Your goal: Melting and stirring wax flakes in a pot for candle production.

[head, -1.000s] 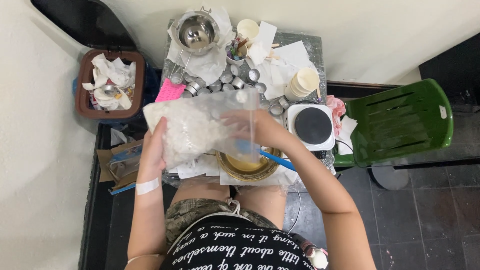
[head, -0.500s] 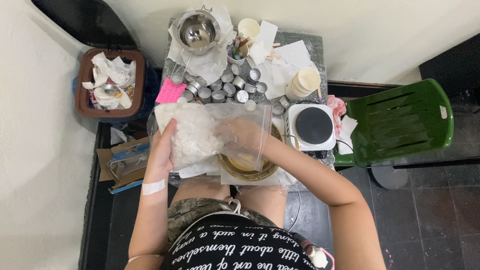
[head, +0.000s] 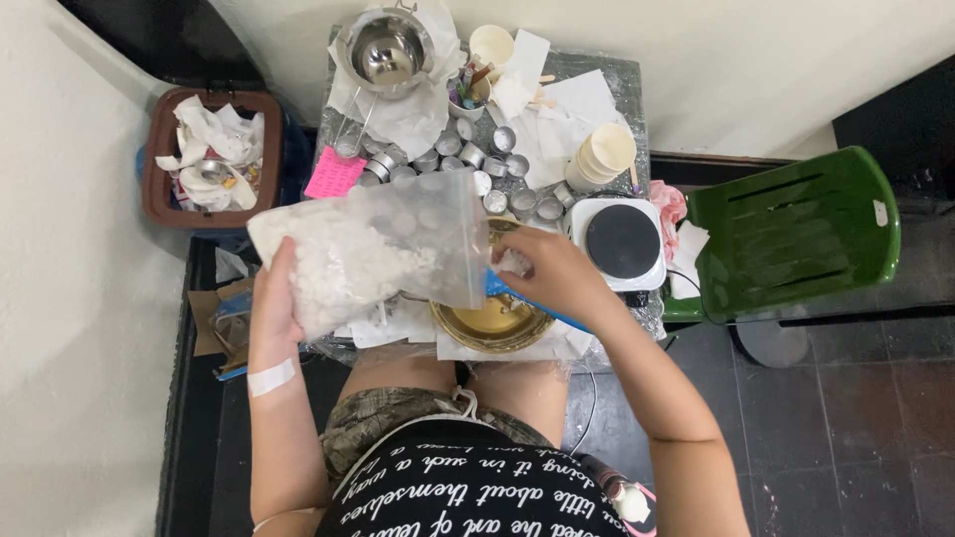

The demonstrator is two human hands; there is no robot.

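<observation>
The clear plastic bag [head: 373,249] of white flakes had been lifted and tilted, its closed bottom end gripped by the left hand [head: 271,310] at the left and its open mouth turned toward the brass-coloured bowl [head: 492,323] at the near edge of the counter [head: 597,72]. The right hand [head: 542,273], which half a second earlier had been buried inside the bag's mouth, had been drawn out and was held just above the bowl, fingers closed on a small clump of white flakes [head: 512,262]. This was judged to mean that flakes were being moved by the handful from bag to bowl, with most of the flakes left in the bag. Against the earlier frame, the bag was raised higher and further left, so that the small metal cups [head: 468,159] behind it were partly seen through the plastic. A blue tool [head: 522,298] was again exposed under the right hand, across the bowl's rim. The electric hotplate [head: 622,244], the stacked paper cups [head: 600,159] and the steel pot [head: 386,52] had been left where they stood.
</observation>
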